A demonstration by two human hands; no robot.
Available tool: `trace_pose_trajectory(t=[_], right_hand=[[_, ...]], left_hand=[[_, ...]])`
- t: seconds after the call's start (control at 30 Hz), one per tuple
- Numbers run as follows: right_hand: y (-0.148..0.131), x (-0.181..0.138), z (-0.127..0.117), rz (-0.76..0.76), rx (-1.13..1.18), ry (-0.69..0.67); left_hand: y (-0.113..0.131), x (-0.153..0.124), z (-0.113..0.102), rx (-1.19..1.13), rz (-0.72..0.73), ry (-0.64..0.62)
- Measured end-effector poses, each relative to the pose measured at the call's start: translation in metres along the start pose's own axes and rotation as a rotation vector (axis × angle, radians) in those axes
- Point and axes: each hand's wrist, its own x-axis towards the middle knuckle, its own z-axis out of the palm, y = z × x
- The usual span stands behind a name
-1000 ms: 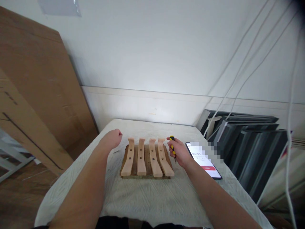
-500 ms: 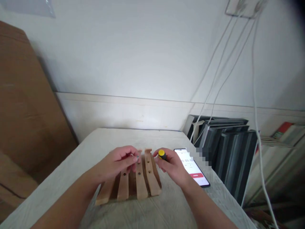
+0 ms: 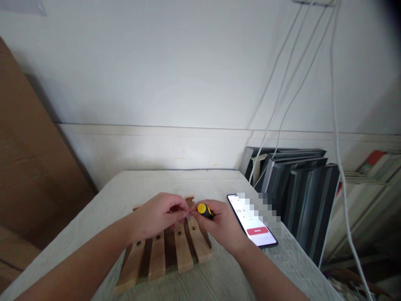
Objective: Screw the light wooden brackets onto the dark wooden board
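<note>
A slatted wooden piece [image 3: 184, 255] with screw holes lies on the cloth-covered table, partly hidden by my hands. My right hand [image 3: 217, 219] is closed around a screwdriver [image 3: 203, 210] with a yellow and black handle, its butt end facing me. Over the slats, the fingers of my left hand [image 3: 164, 213] pinch something too small to make out. The fingertips of both hands meet above the upper part of the rightmost slat. Dark round spots show in several slat holes.
A phone [image 3: 258, 230] with a lit timer screen lies right of my right hand. Dark panels [image 3: 300, 196] lean beside the table [image 3: 150, 179]. White cables [image 3: 335, 104] hang at the right. A large brown board [image 3: 31, 167] stands at the left.
My hands have come together, the screwdriver moving left toward my left fingertips. The wooden piece appears slightly turned, its left end nearer me. The camera view has shifted a little.
</note>
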Motion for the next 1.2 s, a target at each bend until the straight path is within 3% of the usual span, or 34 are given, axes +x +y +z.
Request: trace_pose_trajectory(t=[0.13, 0.33, 0.6, 0.8, 0.93, 1.07, 1.2], right_hand=[[0.004, 0.003, 0.001, -0.010, 0.013, 0.100], [0.014, 0.006, 0.003, -0.119, -0.163, 0.087], [0.033, 0.007, 0.009, -0.120, -0.259, 0.030], [0.034, 0.009, 0.011, -0.158, -0.245, -0.054], [0.033, 0.009, 0.012, -0.177, -0.213, -0.057], [0.026, 0.009, 0.006, -0.199, -0.175, 0.076], [0.022, 0.009, -0.002, -0.107, -0.023, 0.244]], left_hand=[[-0.002, 0.000, -0.001, 0.135, 0.016, 0.013], [-0.015, -0.012, -0.005, 0.191, 0.224, -0.202], [-0.031, -0.011, 0.013, 0.256, 0.364, -0.055], [-0.039, -0.005, 0.022, 0.363, 0.318, 0.101], [-0.038, -0.006, 0.023, 0.385, 0.334, 0.075], [-0.035, -0.005, 0.020, 0.389, 0.356, 0.035], [-0.038, -0.003, 0.019, 0.373, 0.363, 0.020]])
